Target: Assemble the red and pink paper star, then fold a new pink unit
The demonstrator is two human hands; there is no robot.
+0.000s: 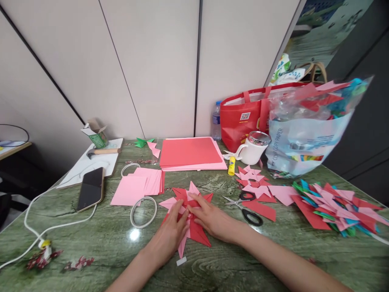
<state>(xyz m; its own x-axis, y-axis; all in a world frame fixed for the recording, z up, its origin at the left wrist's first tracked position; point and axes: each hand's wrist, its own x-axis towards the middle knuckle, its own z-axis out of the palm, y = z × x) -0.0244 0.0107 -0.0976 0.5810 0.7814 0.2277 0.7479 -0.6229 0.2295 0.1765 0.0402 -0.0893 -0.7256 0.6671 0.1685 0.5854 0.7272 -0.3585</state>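
A folded paper star [199,233] in red and pink lies flat on the table in front of me. My left hand [172,231] rests on its left side, fingers stretched out toward the middle. From the right, my right hand [212,219] lies across the star's centre with its fingers apart. Both hands press on the paper from above and cover much of the centre. A small white paper strip [181,261] sits just below the star's lower tip. Scissors [247,207] lie slightly opened to the right of my right hand.
Left are pink paper squares [129,190], a white ring [144,212], a phone [91,189] and a hammer [105,151]. Behind lie red sheets [191,152]. Right are a glue stick [231,166], a mug [253,150], a plastic bag [306,138] and folded paper pieces [340,207].
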